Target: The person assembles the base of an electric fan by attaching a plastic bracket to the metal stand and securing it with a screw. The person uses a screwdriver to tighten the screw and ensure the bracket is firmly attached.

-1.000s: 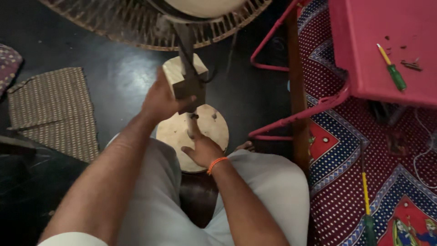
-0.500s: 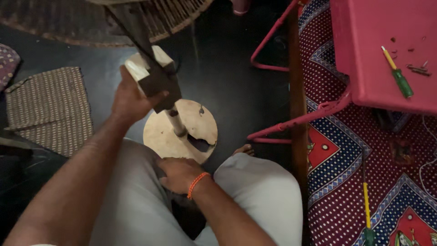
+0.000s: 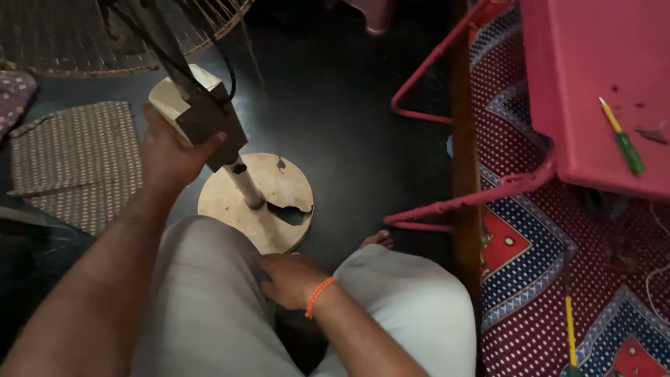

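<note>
My left hand [image 3: 167, 157] grips the boxy control housing [image 3: 192, 112] of a pedestal fan, which leans to the left. A short metal pole [image 3: 246, 185] runs from the housing down to the fan's round cream base [image 3: 259, 202], whose edge has a broken notch. The wire fan grille [image 3: 91, 35] fills the top left. My right hand [image 3: 289, 279], with an orange thread band at the wrist, rests between my knees on the light trousers; whether it holds anything is hidden.
A pink stool [image 3: 600, 91] at the right carries a green-and-yellow screwdriver [image 3: 622, 136] and small screws. A second screwdriver [image 3: 571, 328] lies on the red-and-blue patterned rug [image 3: 530, 279]. A woven mat [image 3: 77, 164] lies on the dark floor at left.
The fan has tilted and swung leftward with my left hand on its housing. My right hand left the base and drew back between my knees.
</note>
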